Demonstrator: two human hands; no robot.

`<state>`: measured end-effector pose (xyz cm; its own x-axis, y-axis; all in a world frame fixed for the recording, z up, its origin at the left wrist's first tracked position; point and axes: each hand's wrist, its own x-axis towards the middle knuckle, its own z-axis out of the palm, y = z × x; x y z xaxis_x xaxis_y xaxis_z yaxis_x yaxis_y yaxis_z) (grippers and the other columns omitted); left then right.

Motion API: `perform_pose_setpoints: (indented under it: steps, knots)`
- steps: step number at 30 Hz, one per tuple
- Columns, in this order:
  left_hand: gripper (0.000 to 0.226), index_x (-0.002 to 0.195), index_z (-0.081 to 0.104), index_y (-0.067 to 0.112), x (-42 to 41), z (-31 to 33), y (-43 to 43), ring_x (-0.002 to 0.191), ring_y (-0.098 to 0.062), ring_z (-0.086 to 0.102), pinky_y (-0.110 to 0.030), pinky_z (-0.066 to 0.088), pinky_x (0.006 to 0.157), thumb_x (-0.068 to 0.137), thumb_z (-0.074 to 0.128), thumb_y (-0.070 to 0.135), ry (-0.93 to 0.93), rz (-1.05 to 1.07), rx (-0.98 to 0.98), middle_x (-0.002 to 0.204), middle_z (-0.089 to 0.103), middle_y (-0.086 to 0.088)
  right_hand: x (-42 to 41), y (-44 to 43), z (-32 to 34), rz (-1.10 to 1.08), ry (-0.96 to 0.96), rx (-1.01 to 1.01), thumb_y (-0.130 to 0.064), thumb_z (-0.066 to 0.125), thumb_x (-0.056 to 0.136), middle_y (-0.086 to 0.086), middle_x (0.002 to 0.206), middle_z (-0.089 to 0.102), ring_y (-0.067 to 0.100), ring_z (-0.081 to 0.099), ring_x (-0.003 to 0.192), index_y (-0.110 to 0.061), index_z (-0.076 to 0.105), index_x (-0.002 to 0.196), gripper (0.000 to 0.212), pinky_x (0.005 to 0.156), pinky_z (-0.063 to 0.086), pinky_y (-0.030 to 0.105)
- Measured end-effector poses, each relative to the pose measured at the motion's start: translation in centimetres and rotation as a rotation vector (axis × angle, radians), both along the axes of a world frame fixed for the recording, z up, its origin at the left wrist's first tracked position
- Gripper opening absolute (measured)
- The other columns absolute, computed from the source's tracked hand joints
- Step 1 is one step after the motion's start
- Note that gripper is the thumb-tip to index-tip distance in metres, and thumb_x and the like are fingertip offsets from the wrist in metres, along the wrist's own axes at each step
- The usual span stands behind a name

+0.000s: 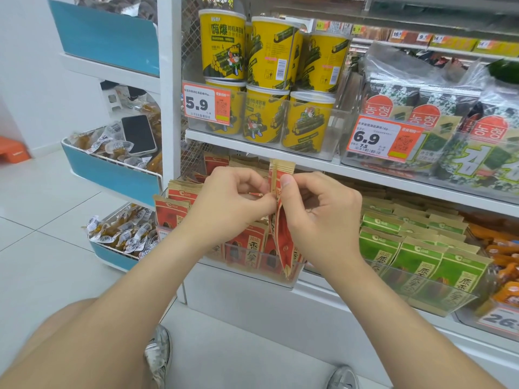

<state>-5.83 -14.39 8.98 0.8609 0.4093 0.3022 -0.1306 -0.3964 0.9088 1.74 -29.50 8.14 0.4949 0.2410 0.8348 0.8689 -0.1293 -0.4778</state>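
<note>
Shelving: the white shelving (252, 150) took up the right of the view, with one board above the hands and more stock below it.
Side rack: over on the left stood a side rack (112, 175) of blue-fronted baskets, with small wrapped snacks heaped in them.
Seaweed bags: the big green-and-white seaweed bags (438, 108) stood on the upper board, far right.
Yellow tubs: the yellow tubs (269, 51) were stacked two high in a clear tray, just left of the seaweed bags.
Green packets: rows of green packets (415, 254) stood upright in a clear bin, down to the right of the hands.
Red packets: the red packets (171, 211) stood in rows in the clear bin (292, 279), right behind and under the hands.
Right hand: and there it was, the right hand (323, 211), thumb pressed to the upper part of the held packet, fingers curled behind, pinching it from the right.
Left hand: the left hand (233, 200) had its fingers curled, thumb and forefinger nipping the same packet's left edge.
Held packet: the held packet (285, 242), red and tan, was upright and edge-on between both hands. Its top showed above the thumbs and its lower end hung by the clear bin's front right corner. Whether it touched the bin could not be told.
Phone: a dark phone (139, 134) lay flat on the snacks in the rack's middle basket.
Price tag: the 5.9 tag (206, 103) hung in front of the yellow tubs.
</note>
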Motion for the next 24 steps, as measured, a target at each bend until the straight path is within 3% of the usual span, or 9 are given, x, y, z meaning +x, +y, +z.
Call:
perform_pose_setpoints:
  steps: [3,5,11,15,17,20,24]
  knots:
    - [0.007,0.088,0.076,0.011,0.0,0.2,0.1,0.082,-0.034,0.080,-0.053,0.065,0.090,0.093,0.081,0.013,-0.003,-0.023,-0.037,0.080,0.081,-0.006,0.1,0.1,0.1,0.004,0.037,0.020,-0.013,0.072,0.101,-0.008,0.071,0.070,0.006,0.064,0.066,-0.015,0.081,0.085,0.018,0.062,0.048,0.022]
    - [0.006,0.092,0.078,0.010,-0.1,0.3,0.4,0.088,-0.037,0.080,-0.058,0.064,0.092,0.095,0.081,0.015,-0.005,-0.042,-0.062,0.085,0.082,-0.008,0.4,0.2,0.2,0.008,0.088,0.033,-0.016,0.070,0.103,-0.008,0.071,0.071,0.008,0.065,0.066,-0.016,0.081,0.086,0.020,0.062,0.050,0.025]
    - [0.005,0.095,0.085,0.018,-0.3,0.7,0.6,0.091,-0.026,0.080,-0.050,0.066,0.089,0.094,0.083,0.022,-0.024,-0.001,-0.049,0.092,0.083,0.002,1.4,-0.1,0.4,0.032,0.268,0.030,-0.027,0.065,0.107,-0.003,0.073,0.075,0.022,0.071,0.068,-0.018,0.082,0.090,0.025,0.064,0.056,0.046]
    - [0.005,0.091,0.085,0.020,-0.1,0.4,0.7,0.086,-0.024,0.079,-0.051,0.065,0.086,0.095,0.082,0.022,-0.037,0.078,-0.028,0.088,0.082,0.005,1.1,-0.2,0.6,0.076,0.352,-0.029,-0.030,0.071,0.104,-0.008,0.076,0.077,0.014,0.072,0.069,-0.023,0.083,0.095,0.017,0.067,0.059,0.038]
    - [0.007,0.089,0.085,0.022,0.1,0.2,0.7,0.087,-0.014,0.079,-0.048,0.066,0.087,0.094,0.081,0.021,-0.069,0.142,-0.048,0.088,0.082,0.007,1.0,-0.4,0.8,0.114,0.383,-0.158,-0.034,0.076,0.098,-0.013,0.081,0.079,0.009,0.074,0.073,-0.029,0.083,0.099,0.009,0.073,0.062,0.036]
    - [0.009,0.086,0.086,0.026,0.3,0.0,0.9,0.087,-0.009,0.078,-0.046,0.067,0.085,0.093,0.080,0.023,-0.100,0.244,-0.087,0.087,0.082,0.010,1.0,-0.6,0.7,0.137,0.419,-0.358,-0.042,0.076,0.095,-0.018,0.084,0.080,0.006,0.076,0.078,-0.035,0.083,0.105,0.014,0.080,0.064,0.039]
    - [0.017,0.081,0.085,0.026,0.3,-0.1,1.0,0.081,-0.011,0.079,-0.045,0.067,0.081,0.093,0.082,0.038,-0.104,0.301,-0.045,0.082,0.081,0.010,1.2,-0.4,0.6,0.132,0.374,-0.317,-0.041,0.076,0.097,-0.018,0.081,0.079,0.009,0.077,0.072,-0.034,0.082,0.107,0.013,0.079,0.065,0.042]
